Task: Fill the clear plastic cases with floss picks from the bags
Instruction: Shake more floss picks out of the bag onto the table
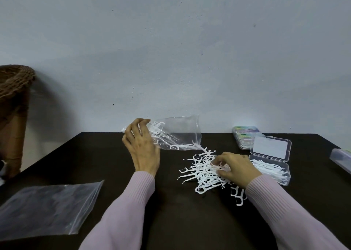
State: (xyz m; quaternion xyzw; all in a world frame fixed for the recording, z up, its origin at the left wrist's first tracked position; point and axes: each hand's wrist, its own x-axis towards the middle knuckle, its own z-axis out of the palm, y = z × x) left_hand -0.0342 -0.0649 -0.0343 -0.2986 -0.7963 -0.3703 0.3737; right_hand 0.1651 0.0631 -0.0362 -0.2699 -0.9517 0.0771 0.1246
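The counter [171, 221] in front of you is a dark, matte surface that butts against a plain pale grey-blue wall [171, 50] marked with small dark specks. At the far left a woven brown basket [13, 82] stands beside the counter edge.

Your left hand [142, 147] is raised over the back of the counter, fingers curled round the gathered end of a clear plastic bag [178, 133]. The bag is tipped with its open mouth down toward the right, a few floss picks still inside it.

A loose heap of white floss picks [203, 173] lies on the counter centre-right, just below the bag's mouth. Your right hand [235, 168] rests on that heap, fingers bent down into the picks; whether they actually pinch any cannot be told.

Just right of the heap an open clear case [271, 160] sits on the counter, lid raised, its tray partly filled with picks. Behind it, against the wall side, is a stack of closed cases [245, 135] with coloured labels. Another clear case [341, 158] is cut off at the right edge.

An empty zip-top bag [47, 208] lies flat at the near left. Both sleeves are pale lilac ribbed knit.
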